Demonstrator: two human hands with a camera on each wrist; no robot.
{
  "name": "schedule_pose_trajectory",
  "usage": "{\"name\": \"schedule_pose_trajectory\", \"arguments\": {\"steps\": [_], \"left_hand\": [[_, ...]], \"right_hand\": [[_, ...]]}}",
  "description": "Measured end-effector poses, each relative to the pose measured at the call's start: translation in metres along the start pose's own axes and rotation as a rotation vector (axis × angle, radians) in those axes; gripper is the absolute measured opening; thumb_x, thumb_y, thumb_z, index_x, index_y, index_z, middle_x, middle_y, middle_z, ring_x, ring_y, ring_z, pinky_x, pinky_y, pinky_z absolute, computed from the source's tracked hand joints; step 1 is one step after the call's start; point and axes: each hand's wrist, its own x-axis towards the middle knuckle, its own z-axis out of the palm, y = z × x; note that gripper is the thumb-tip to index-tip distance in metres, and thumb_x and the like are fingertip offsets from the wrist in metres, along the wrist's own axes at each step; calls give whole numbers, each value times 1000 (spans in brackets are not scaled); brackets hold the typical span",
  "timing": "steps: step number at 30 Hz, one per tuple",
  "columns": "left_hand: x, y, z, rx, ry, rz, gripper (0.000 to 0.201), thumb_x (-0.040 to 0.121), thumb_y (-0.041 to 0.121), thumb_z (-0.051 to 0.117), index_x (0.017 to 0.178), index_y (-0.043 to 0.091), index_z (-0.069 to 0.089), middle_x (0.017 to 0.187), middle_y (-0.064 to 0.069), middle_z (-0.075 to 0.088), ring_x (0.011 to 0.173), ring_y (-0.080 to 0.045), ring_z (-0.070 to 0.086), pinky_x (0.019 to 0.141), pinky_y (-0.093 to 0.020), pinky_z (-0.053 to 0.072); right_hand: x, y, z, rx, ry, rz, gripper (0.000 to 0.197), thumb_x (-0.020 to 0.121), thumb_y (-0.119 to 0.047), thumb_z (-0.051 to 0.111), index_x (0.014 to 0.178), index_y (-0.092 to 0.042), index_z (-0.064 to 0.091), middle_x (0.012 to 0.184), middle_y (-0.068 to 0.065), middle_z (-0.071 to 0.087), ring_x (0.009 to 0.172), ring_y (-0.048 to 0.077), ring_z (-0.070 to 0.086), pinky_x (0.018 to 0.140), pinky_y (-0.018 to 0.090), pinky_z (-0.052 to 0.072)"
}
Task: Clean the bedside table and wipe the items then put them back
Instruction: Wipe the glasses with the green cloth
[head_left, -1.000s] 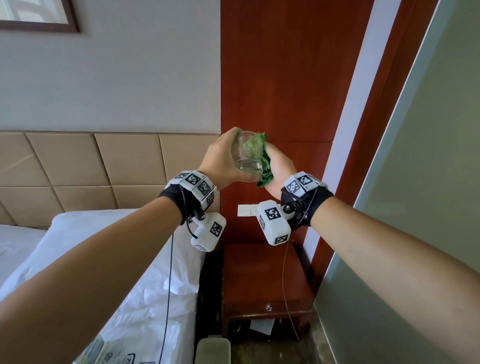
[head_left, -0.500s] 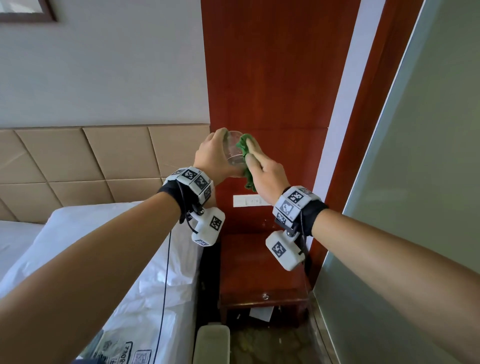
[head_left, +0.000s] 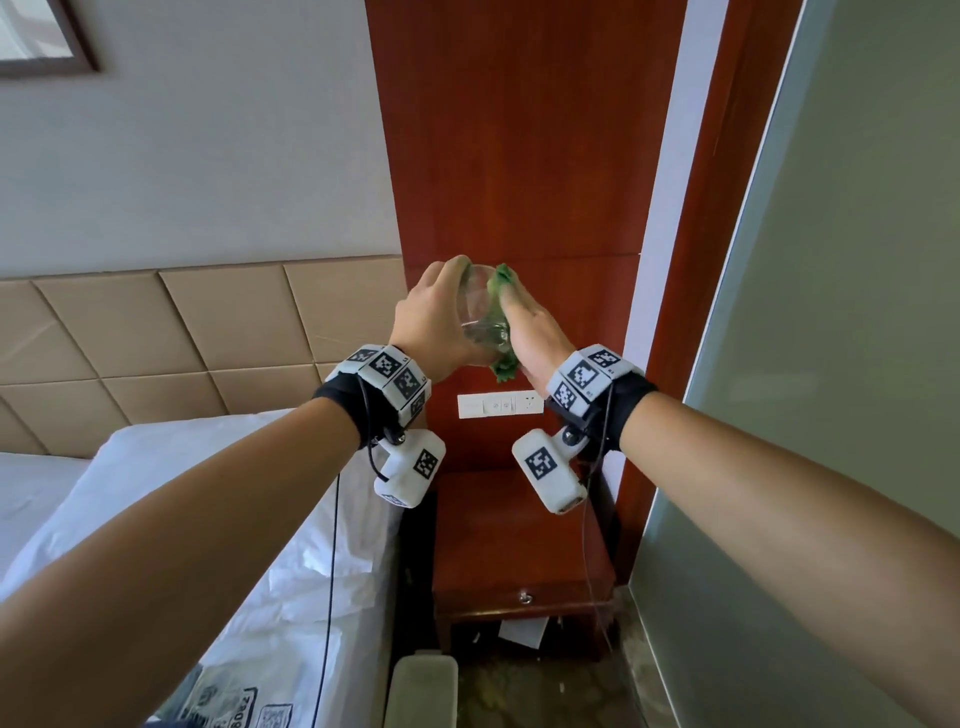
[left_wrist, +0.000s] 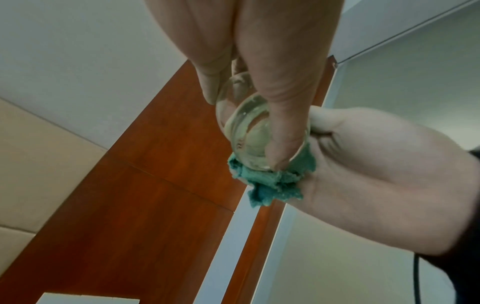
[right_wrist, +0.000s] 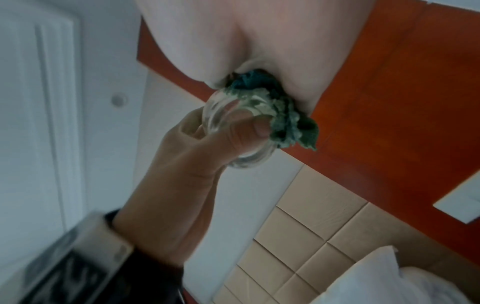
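Our left hand (head_left: 434, 325) curls its fingers and thumb around a clear glass (head_left: 480, 317), held up in the air well above the bedside table (head_left: 519, 545). To its right, our right hand (head_left: 532, 338) presses a green cloth (head_left: 503, 364) against the glass's side. We judge we are mid-wipe on this item. Next we should probably turn the glass to reach unwiped faces, then set it back on the table top.

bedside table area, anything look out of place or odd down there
One thing: a white sheet of paper lies askew on the floor under the bedside table, half tucked beneath it. The glass looks intact in the left hand, with the green cloth pressed against it by the right hand.
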Motion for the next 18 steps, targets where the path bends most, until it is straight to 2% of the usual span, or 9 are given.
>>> {"name": "schedule_pose_trajectory", "arguments": {"steps": [1,3,5,7,9,12,14,16,18], "left_hand": [[-1,4,0,14,-10,21,112,54,43,93,146,14,35,130,2,51,111,-18,52,97,-37,45],[-1,10,1,37,-36,49,113,55,43,93,147,14,34,131,1,50,111,-19,52,95,-36,44],[0,12,0,38,-44,47,114,55,43,93,148,14,34,132,0,50,113,-21,52,96,-36,44],[2,13,-1,22,-23,24,113,56,42,93,148,13,34,132,-1,50,115,-21,51,98,-36,43],[4,14,-2,8,-2,3,112,57,43,92,147,11,35,133,-1,51,118,-20,49,99,-35,41],[5,14,0,0,12,-9,110,55,45,92,144,12,38,128,0,53,114,-19,51,97,-37,43],[5,14,1,-7,26,-8,109,55,43,92,144,12,38,127,0,53,109,-17,49,94,-35,43],[4,15,2,-5,32,-11,108,55,42,92,143,13,38,127,0,52,105,-13,45,92,-32,41],[3,16,4,0,23,-21,108,55,43,92,143,13,38,127,0,52,106,-14,46,96,-36,44]], "right_hand": [[2,1,-5,72,13,49,64,85,-78,39,140,-47,44,138,-3,58,120,23,61,104,51,46],[1,0,-16,265,46,114,49,92,-61,51,131,-32,60,119,6,70,104,28,69,93,50,54],[-2,1,-26,389,78,156,35,100,-35,52,126,-15,64,110,13,72,98,32,71,89,49,56],[-1,7,-31,394,131,198,28,100,-25,53,119,-8,64,108,17,72,98,34,70,92,51,54],[-1,8,-34,373,163,237,18,99,-21,54,107,-11,66,107,19,71,99,37,69,93,55,53],[6,12,-42,323,176,226,15,98,-21,54,96,-25,68,106,13,72,99,33,69,92,52,54],[6,12,-48,299,185,197,16,97,-25,56,104,-29,69,105,7,72,97,28,69,89,45,56],[8,13,-52,355,190,192,23,97,-26,58,117,-28,68,103,5,72,92,26,69,78,39,57],[8,11,-55,446,165,223,25,97,-24,60,120,-28,67,105,7,70,89,25,67,69,37,57]]}}
